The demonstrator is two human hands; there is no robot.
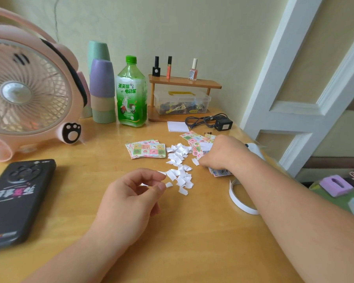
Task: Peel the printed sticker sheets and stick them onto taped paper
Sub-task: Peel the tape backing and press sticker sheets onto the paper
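Pale wood of the tabletop (192, 237) is being shared by a pink fan (27, 92) and a black phone (16, 201) along its left edge. Near the middle, a stack of sticker sheets (145, 150) is lying just beside a pile of white scraps (180, 168). The left hand (131, 195) is being held at that pile, thumb and forefinger curled close; whether a scrap is being pinched in its grip cannot be told. The right hand (219, 154) is being rested on loose sheets (192, 137) toward the right edge, its grip being hidden.
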